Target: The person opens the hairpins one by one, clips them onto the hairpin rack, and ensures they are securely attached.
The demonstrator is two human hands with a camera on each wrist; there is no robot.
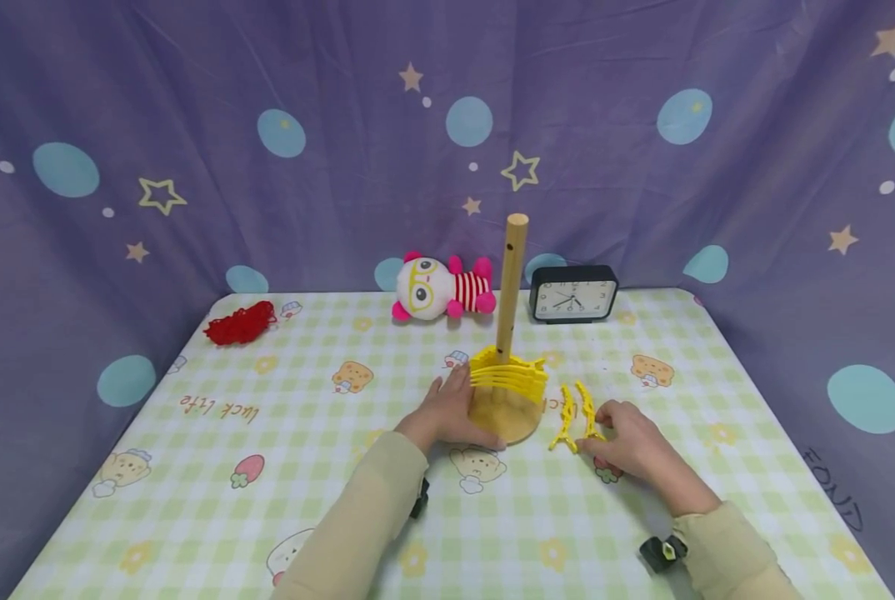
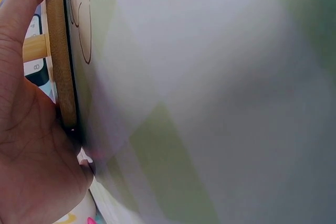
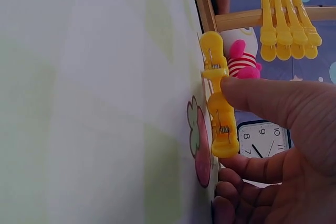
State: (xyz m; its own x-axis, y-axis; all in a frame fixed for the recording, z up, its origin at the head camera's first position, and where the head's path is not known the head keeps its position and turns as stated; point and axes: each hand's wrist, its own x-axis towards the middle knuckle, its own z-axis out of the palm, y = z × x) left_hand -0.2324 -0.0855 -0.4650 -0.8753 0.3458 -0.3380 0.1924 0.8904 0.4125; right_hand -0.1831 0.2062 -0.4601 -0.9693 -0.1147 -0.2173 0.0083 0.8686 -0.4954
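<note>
A round wooden base (image 1: 506,421) carries an upright wooden post (image 1: 512,275). My left hand (image 1: 451,408) holds the base by its left side, thumb along the front edge. Several yellow hair clips (image 1: 511,377) are stacked across the lower post, one above another; in the right wrist view their pointed tips (image 3: 281,3) line up. Two more lie on the table right of the base: a left hair clip (image 1: 565,417) and a right hair clip (image 1: 586,408). My right hand (image 1: 631,442) pinches the right one near its spring end, thumb (image 3: 252,93) and fingers on opposite sides.
Behind the post, a pink and white plush toy (image 1: 440,287) lies on its side. A black-framed clock (image 1: 573,294) stands at the back right. Tangled red mesh (image 1: 241,323) lies at the far left corner. A purple curtain (image 1: 342,167) hangs behind the checkered tablecloth (image 1: 215,517).
</note>
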